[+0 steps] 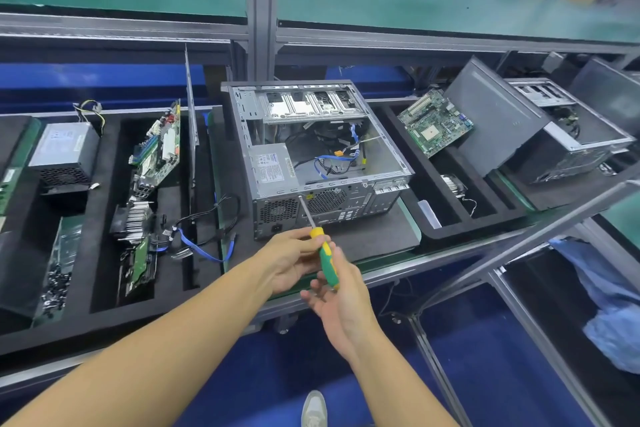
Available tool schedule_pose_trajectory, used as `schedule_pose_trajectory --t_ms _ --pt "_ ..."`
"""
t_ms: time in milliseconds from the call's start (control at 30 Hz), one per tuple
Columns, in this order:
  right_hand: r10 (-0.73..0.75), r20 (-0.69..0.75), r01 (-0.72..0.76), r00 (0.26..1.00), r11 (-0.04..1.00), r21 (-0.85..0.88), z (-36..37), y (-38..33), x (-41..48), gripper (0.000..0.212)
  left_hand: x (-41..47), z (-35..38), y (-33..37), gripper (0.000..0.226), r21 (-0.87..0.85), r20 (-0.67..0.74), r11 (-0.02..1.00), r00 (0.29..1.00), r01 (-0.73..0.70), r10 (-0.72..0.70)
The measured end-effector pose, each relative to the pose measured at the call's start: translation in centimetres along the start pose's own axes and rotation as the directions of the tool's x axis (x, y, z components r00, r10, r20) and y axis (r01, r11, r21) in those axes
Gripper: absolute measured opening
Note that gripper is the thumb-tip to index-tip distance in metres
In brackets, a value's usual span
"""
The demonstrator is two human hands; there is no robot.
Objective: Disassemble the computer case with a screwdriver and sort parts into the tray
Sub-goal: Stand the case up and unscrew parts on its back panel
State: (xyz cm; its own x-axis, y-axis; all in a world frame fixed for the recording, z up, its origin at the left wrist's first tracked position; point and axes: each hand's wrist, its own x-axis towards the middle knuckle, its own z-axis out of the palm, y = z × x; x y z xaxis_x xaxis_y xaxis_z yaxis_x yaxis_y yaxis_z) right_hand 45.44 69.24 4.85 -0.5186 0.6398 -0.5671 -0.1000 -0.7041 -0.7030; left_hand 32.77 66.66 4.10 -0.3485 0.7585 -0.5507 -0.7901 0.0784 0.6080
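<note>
An open grey computer case (377, 163) lies on its side on a black mat, with a power supply (272, 168) and loose blue cables (337, 163) inside. The green and yellow screwdriver (327, 258) points up and left; its tip touches the case's rear panel near the top edge. My left hand (289, 262) holds the front of the handle. From below, my right hand (341, 302) holds the handle's back end between thumb and fingers. The black foam tray (104, 284) on the left holds a power supply, a motherboard, a heatsink, cables and several screws.
A second foam tray (446, 225) at the right holds a motherboard (434, 121) and a cooler. Another dark case (526, 128) lies beyond it. A metal side panel (191, 107) stands upright left of the case. Aluminium frame bars (519, 239) cross the lower right.
</note>
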Motion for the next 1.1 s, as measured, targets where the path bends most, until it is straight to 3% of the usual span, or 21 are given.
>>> schedule_pose_trajectory --t_ms 67,167,300,467,567,667,867,1100 --pt "0.072 -0.005 -0.071 0.997 0.996 0.052 -0.1 -0.2 0.1 0.044 -0.1 -0.3 0.1 0.031 -0.061 0.023 0.998 1.000 0.005 -0.004" --pt "-0.004 -0.028 0.004 1.000 1.000 -0.009 0.1 -0.2 0.3 0.026 -0.2 -0.2 -0.2 0.021 -0.018 0.060 0.999 0.997 0.046 -0.045" --pt "-0.097 -0.027 0.094 0.995 0.989 -0.113 0.2 0.3 0.5 0.012 -0.2 0.4 -0.5 0.032 0.146 0.013 0.989 1.000 0.015 -0.017" --pt "-0.061 0.010 0.060 0.998 0.997 0.045 0.3 0.6 0.4 0.017 -0.1 -0.1 -0.6 0.004 0.090 -0.012 0.996 1.000 -0.014 0.015" --pt "-0.017 0.011 0.016 1.000 0.999 0.034 0.4 0.4 0.9 0.024 0.2 -0.5 0.0 0.010 0.125 -0.037 0.992 0.999 -0.003 0.008" --pt "-0.101 -0.024 0.099 0.995 0.991 -0.094 -0.1 0.6 1.3 0.014 1.9 -0.3 2.2 0.021 0.044 -0.163 0.996 0.983 -0.080 0.086" --pt "-0.159 -0.028 0.150 0.987 0.968 -0.201 -1.2 0.6 1.8 0.027 5.1 0.5 3.7 0.013 -0.085 -0.293 0.990 0.952 -0.114 0.084" --pt "-0.160 -0.002 0.155 0.987 0.959 -0.238 -1.6 0.3 2.2 0.026 6.4 0.8 3.1 0.007 -0.234 -0.300 0.965 0.953 -0.115 0.041"
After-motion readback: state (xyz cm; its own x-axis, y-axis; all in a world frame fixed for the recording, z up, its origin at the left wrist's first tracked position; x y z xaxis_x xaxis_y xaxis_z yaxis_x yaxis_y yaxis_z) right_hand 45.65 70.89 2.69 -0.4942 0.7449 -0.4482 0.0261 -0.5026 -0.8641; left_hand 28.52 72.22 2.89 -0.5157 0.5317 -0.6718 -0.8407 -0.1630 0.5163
